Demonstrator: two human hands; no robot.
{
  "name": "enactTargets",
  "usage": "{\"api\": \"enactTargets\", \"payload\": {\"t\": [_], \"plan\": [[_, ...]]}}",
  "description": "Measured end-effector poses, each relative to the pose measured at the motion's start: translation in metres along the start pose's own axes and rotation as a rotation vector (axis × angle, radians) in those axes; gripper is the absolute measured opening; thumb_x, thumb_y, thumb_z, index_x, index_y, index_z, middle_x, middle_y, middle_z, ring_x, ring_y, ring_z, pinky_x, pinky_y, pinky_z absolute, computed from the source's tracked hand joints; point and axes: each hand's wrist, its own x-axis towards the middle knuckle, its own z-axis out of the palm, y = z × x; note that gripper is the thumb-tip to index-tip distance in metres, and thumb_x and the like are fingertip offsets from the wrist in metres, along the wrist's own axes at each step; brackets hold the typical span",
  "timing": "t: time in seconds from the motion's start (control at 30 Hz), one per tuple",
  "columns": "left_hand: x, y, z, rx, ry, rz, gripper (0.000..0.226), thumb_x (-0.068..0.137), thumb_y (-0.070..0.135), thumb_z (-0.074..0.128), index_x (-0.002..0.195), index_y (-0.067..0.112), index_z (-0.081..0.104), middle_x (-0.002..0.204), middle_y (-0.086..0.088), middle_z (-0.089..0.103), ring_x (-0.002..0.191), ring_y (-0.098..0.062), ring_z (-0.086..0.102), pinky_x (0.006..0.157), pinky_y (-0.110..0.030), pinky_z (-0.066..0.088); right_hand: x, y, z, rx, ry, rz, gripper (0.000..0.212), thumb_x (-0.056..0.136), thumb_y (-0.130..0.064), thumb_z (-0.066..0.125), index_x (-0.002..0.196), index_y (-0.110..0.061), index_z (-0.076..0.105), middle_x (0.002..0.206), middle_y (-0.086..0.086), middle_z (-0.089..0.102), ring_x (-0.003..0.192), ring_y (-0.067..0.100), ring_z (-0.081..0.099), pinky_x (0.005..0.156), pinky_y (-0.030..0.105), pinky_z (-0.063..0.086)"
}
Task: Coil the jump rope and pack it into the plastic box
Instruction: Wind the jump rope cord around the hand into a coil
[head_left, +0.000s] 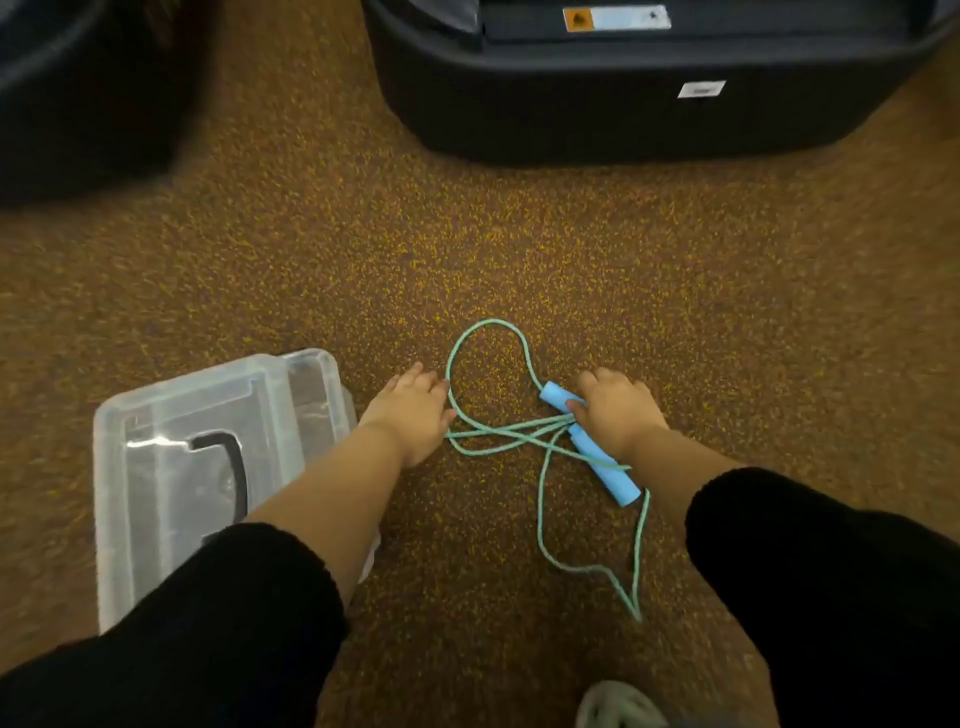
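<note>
Two bare forearms in pushed-up black sleeves (223, 613) reach down toward a speckled brown and yellow floor (363, 260), seen from above. The right hand (615, 413) is closed around the gathered strands of a mint-green jump rope (540, 499) and rests against its two light blue handles (602, 460) — one handle pokes out beyond the fingers, the other slants back beside the wrist. The left hand (410, 413) lies palm down with fingers loosely spread; its edge meets the rope, though whether it pinches any strand cannot be told. Between the two hands several strands stretch across, and a rounded loop lies on the floor just beyond the hands. A longer, narrow loop trails back beneath the right forearm, ending in a sharp bend. The clear plastic box (171, 467) sits just outside the left forearm, partly covered by that arm, with a dark curved piece showing through its top. A large black machine base (623, 104) stands well beyond the hands — a pale shoe tip (615, 706) shows below the right arm
</note>
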Motion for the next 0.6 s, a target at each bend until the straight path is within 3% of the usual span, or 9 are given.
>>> {"api": "enactTargets", "payload": {"t": [0.1,0.27,0.6], "plan": [[0.006,0.003,0.007,0.008,-0.011,-0.008,0.053,0.1,0.035,0.028,0.146,0.009,0.024,0.155,-0.012,0.023,0.146,-0.028,0.012,0.119,-0.041,0.014,0.013,0.002,0.004,0.052,0.054,0.032,0.033,0.097,-0.035,0.043,0.117,-0.01,0.052,0.117,0.013,0.056,0.11,0.032,0.05,0.09,0.041,0.04],[0.014,0.016,0.016,0.029,-0.042,-0.039,0.046,0.1,0.035,0.029,0.135,0.008,0.037,0.136,-0.015,0.04,0.128,-0.032,0.034,0.101,-0.045,0.037,0.031,-0.003,0.012,0.086,0.003,0.017,0.039,0.092,-0.039,0.054,0.115,-0.008,0.055,0.118,0.017,0.055,0.11,0.035,0.05,0.089,0.041,0.041],[0.02,0.021,0.021,0.041,-0.037,-0.037,0.043,0.099,0.036,0.029,0.131,0.009,0.039,0.135,-0.014,0.041,0.127,-0.031,0.036,0.102,-0.045,0.037,0.034,-0.006,0.018,0.195,-0.034,0.022,0.044,0.092,-0.031,0.057,0.123,-0.003,0.046,0.126,0.019,0.049,0.117,0.034,0.045,0.095,0.042,0.039]]}}
